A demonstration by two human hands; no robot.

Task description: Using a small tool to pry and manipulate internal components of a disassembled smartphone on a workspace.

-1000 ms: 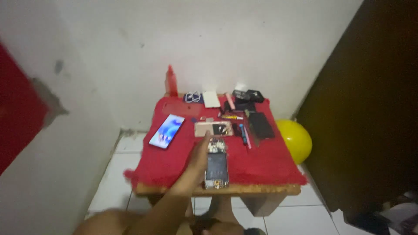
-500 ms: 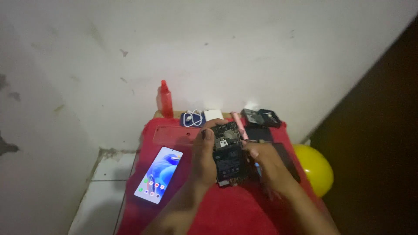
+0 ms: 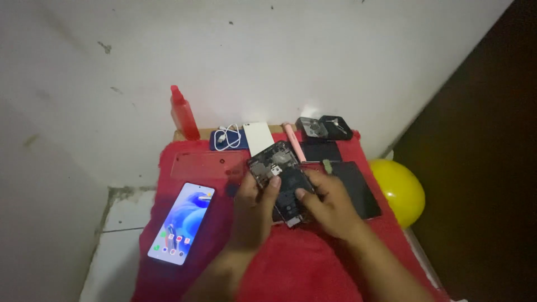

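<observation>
I hold an opened phone [image 3: 281,178] with its back cover off, circuit board and black battery showing, above a small table draped in red cloth [image 3: 296,268]. My left hand [image 3: 254,210] grips its left edge, thumb on the board. My right hand [image 3: 330,204] holds the right side, with the thumb pressed on the battery. A second phone [image 3: 182,222] with a lit blue screen lies face up on the cloth to the left.
A red bottle [image 3: 183,116] stands at the back by the white wall. Beside it lie a white cable on a blue card [image 3: 228,138], a white card [image 3: 259,137], a pink tool [image 3: 294,142], two small dark boxes [image 3: 323,127] and black panels [image 3: 358,187]. A yellow balloon [image 3: 398,190] sits right of the table.
My left hand lifted the opened phone off the cloth, my right hand joined it, and both now hold it. The view has come much closer to the table.
</observation>
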